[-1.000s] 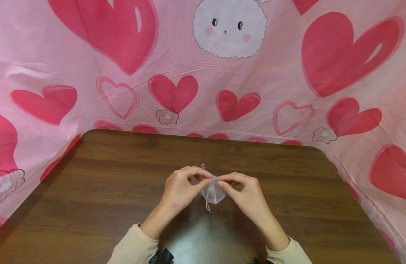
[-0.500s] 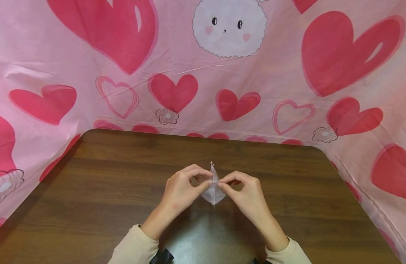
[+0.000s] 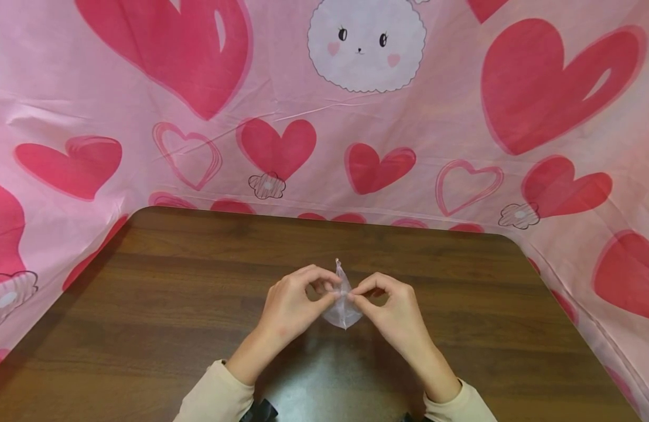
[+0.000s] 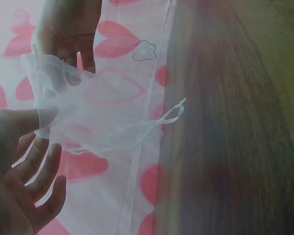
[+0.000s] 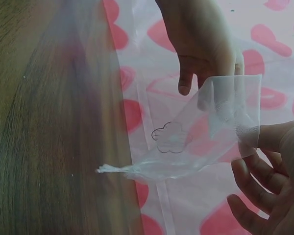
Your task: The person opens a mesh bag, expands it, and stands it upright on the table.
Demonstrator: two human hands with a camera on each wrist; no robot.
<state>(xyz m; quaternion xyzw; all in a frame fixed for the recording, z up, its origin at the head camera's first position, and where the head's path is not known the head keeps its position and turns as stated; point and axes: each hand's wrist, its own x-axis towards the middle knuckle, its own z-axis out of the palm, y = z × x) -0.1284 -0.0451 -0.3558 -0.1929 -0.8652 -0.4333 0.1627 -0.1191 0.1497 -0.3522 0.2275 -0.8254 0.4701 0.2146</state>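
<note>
A small sheer white drawstring pouch (image 3: 341, 313) is held above the table between the two hands. My left hand (image 3: 290, 299) pinches one side of it between thumb and fingers. From the other side, my right hand (image 3: 395, 305) pinches it with thumb and index finger. In the left wrist view the pouch (image 4: 98, 110) spreads out nearly flat and see-through, its white cord loop (image 4: 172, 115) sticking out at one end. The right wrist view shows the pouch (image 5: 210, 127) with the gathered cord end (image 5: 110, 169) pointing away from the hands.
The hands are over a dark brown wooden table (image 3: 198, 258). A pink curtain (image 3: 282, 99) with red hearts hangs behind it and at both sides. Dark straps or camera mounts (image 3: 258, 410) show by the cream sleeves (image 3: 216, 392).
The pouch has turned between the fingers, so its cord end now points away and the lower cord tail no longer shows. Both hands stay in nearly the same place.
</note>
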